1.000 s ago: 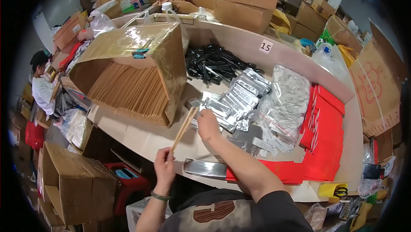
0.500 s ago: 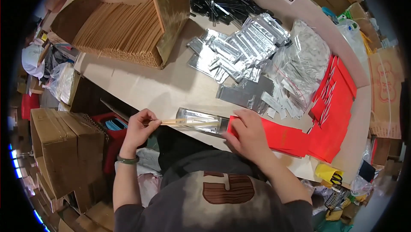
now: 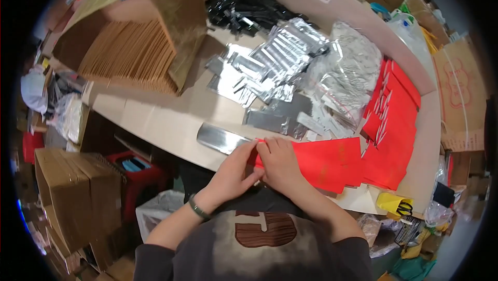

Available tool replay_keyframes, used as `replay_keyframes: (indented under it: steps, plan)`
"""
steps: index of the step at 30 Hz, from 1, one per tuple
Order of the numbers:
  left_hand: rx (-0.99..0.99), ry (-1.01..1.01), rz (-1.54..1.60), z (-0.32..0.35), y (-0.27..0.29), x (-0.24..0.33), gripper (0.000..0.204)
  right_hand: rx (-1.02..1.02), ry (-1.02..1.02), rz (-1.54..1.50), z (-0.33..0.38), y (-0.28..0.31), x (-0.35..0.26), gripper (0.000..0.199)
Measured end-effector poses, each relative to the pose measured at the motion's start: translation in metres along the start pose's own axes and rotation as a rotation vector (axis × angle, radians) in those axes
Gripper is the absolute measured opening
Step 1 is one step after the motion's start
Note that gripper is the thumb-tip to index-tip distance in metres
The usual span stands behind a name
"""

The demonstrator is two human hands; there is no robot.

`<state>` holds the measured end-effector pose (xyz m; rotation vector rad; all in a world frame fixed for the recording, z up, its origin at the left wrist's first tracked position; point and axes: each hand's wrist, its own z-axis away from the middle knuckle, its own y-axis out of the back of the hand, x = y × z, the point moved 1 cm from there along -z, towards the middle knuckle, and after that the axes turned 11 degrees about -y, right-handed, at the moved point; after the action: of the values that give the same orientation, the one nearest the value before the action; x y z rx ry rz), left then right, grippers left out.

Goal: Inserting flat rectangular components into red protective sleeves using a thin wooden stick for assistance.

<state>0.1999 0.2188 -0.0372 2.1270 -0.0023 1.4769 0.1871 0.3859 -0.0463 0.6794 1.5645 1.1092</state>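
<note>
My left hand (image 3: 234,173) and my right hand (image 3: 280,162) meet at the table's near edge, fingers closed on the left end of a red paper envelope (image 3: 258,164). Most of that envelope is hidden under the fingers. Just past my left fingertips lies a shiny silver sleeve (image 3: 222,139), flat on the table. To the right of my right hand, overlapping red envelopes (image 3: 329,161) are spread along the near edge.
An open carton (image 3: 189,47) of tightly packed brown strips stands far left. Black plastic items (image 3: 244,8), silver packets (image 3: 282,47), a clear bag (image 3: 353,58) of white packets and more red envelopes (image 3: 397,125) cover the far and right side. A raised border (image 3: 384,26) edges the table.
My left hand has moved right to join my right hand at the red envelope. The pale wooden sticks it held are out of sight. The whole view has shifted slightly.
</note>
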Motion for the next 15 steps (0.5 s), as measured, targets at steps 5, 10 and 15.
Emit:
replay_keyframes:
  steps: [5, 10, 15]
  plan:
    - [-0.257, -0.226, -0.674, -0.007, 0.031, -0.031, 0.039, -0.037, 0.242, -0.03, 0.001, 0.042, 0.004, 0.032]
    - [-0.193, 0.2, -0.499, -0.014, 0.048, -0.022, 0.032, 0.107, -0.337, 0.18, 0.006, 0.136, 0.159, 0.039]
    - [-0.294, 0.087, 0.128, -0.019, 0.006, -0.006, 0.038, -0.266, 0.142, 0.049, 0.023, 0.081, 0.078, 0.077]
